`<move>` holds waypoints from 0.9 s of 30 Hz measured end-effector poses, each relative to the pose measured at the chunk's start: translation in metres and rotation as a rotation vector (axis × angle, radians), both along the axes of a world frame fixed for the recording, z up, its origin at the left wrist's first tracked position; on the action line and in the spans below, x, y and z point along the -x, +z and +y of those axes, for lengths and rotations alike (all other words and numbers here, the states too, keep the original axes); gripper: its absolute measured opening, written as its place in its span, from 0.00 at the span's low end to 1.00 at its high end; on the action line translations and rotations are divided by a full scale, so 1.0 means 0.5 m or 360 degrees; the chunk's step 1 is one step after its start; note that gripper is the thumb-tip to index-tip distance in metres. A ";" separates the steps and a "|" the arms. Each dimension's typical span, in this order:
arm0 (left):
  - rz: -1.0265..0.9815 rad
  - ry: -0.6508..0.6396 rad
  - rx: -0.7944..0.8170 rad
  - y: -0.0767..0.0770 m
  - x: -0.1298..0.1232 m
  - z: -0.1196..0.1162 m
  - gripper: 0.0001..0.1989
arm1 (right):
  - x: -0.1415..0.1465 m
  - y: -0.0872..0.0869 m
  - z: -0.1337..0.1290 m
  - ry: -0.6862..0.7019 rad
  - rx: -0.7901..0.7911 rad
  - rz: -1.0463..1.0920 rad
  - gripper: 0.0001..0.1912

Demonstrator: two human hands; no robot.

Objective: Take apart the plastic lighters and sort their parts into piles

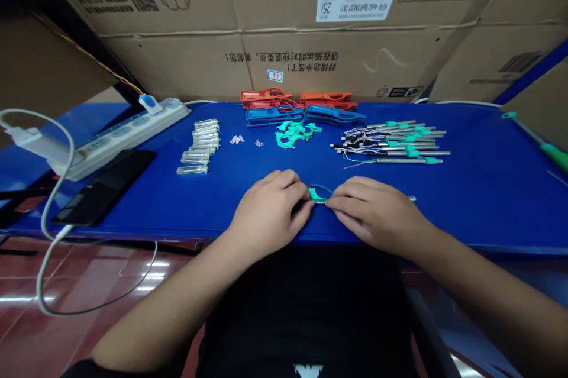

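Near the front edge of the blue table, my left hand (274,210) pinches the left end of a small green plastic piece (316,194). My right hand (375,212) is closed at the right side of the same piece, fingertips on thin wires beside it. A dark loop of wire (323,187) arches just behind the green piece, between the two hands. A short metal end (412,198) shows beyond my right hand; the rest of it is hidden under the hand.
Clear tubes (206,141), tiny screws (260,143), green parts (293,134) and orange and blue shells (275,116) lie behind my hands. Wired metal rods (399,141) are at right. A phone (106,189) and power strip (128,132) are at left.
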State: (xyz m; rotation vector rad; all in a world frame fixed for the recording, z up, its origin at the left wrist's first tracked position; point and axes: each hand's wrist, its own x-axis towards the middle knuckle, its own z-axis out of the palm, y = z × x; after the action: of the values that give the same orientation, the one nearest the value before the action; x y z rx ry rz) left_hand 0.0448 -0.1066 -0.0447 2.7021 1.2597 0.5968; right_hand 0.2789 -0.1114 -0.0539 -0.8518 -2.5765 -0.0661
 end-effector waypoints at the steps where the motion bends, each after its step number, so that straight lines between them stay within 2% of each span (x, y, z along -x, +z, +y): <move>1: -0.0002 0.0000 -0.0001 0.001 0.000 -0.001 0.09 | 0.001 0.000 0.001 0.0010 0.0004 0.0006 0.10; 11: -0.0006 0.0064 0.0011 -0.004 -0.005 0.001 0.09 | 0.000 -0.002 0.004 0.0013 0.0009 0.0014 0.10; 22: -0.0068 -0.0021 0.0058 -0.002 0.001 0.004 0.09 | 0.002 -0.006 0.009 -0.0036 0.0043 0.0087 0.11; 27: -0.0073 -0.0094 -0.0023 -0.004 0.008 0.000 0.08 | 0.002 -0.004 0.009 -0.0012 0.0006 0.0062 0.11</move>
State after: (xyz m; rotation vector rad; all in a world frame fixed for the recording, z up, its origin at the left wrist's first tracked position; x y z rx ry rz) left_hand 0.0410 -0.1068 -0.0470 2.7103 1.1646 0.6598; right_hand 0.2776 -0.1071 -0.0559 -0.8557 -2.5381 -0.0466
